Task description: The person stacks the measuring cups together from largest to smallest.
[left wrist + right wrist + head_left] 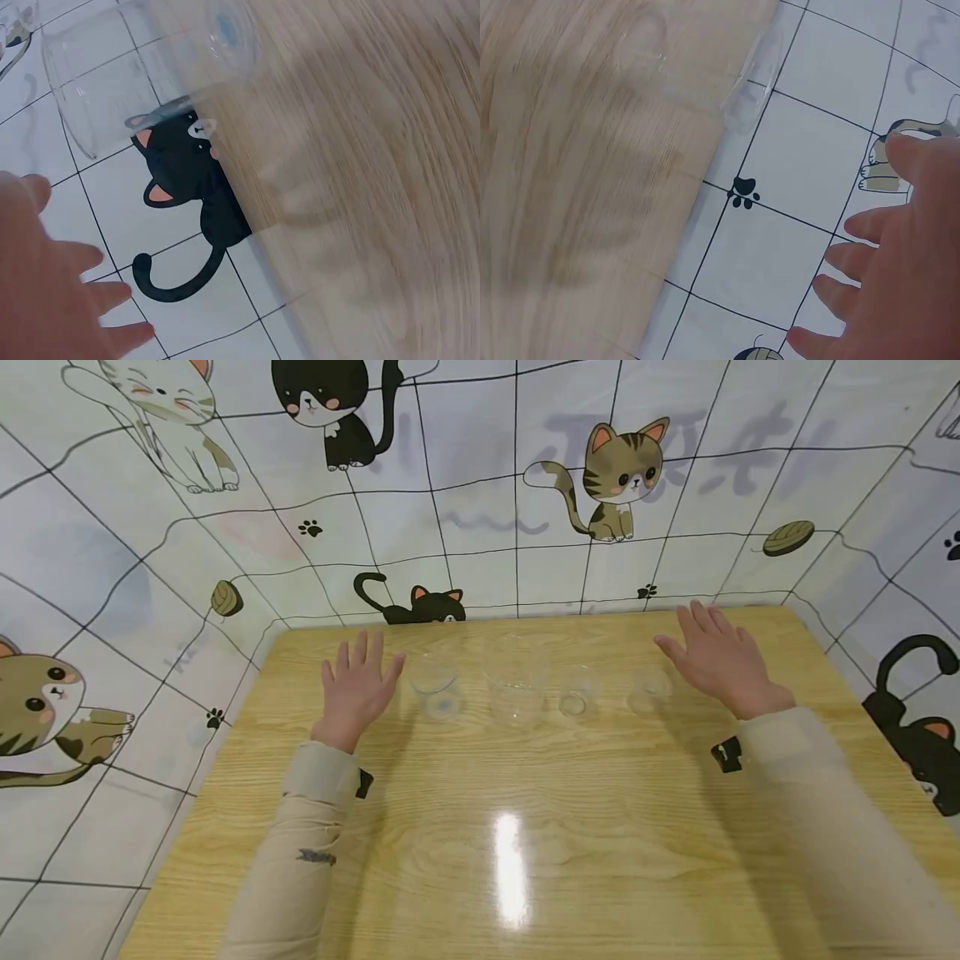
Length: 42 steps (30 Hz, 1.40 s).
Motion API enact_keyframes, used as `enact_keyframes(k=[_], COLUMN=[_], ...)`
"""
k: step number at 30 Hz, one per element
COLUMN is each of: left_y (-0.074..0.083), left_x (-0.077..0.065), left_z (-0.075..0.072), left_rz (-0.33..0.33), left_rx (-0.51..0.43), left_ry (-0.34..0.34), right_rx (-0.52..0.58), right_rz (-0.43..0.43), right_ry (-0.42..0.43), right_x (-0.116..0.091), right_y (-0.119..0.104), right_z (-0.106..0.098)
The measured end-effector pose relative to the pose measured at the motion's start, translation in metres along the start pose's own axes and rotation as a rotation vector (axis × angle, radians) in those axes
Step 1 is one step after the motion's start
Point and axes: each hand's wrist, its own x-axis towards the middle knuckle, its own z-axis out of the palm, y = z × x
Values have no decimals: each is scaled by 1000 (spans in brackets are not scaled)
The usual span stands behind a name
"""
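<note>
Several clear glass vessels stand in a row across the far part of the wooden table. My left hand is spread flat to the left of the leftmost glass, holding nothing. That glass also shows at the top of the left wrist view, with a bluish patch on its base. A wider glass bowl or jar comes second, then a small glass. Past the rightmost clear glass, my right hand has its fingers spread, likewise without anything in it. The right wrist view shows this glass faintly.
The wooden table has a bright light reflection near its middle. White cloth walls with a grid and cartoon cats rise behind it and at both sides. Small black pieces sit at both cuffs.
</note>
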Motion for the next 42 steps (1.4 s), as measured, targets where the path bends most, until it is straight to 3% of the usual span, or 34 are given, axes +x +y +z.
enact_keyframes(k=[6,11,17,21,27,32,39,42], left_y=[18,38,52,61,75,85,88,93], left_x=[-3,-13,-25,-32,-44,-50,-51,-55], left_z=[-11,-18,-14,-7,0,3,6,1], left_rz=[9,7,20,46,15,34,66,79], left_rx=[-167,-320,-561,-705,-884,-1040,-1188,-1216], left_ry=[297,364,435,414,318,269,244,233], right_rx=[122,247,438,503,639,752,837,875], right_rz=[-30,-41,-49,-19,21,37,22,26], right_ry=[98,181,247,296,327,358,378,381], right_x=[-8,-17,-19,-21,-26,-27,-22,-21], right_y=[-8,-15,-28,-35,-50,-65,-82,-87], right_z=[6,9,19,26,36,45,57,60])
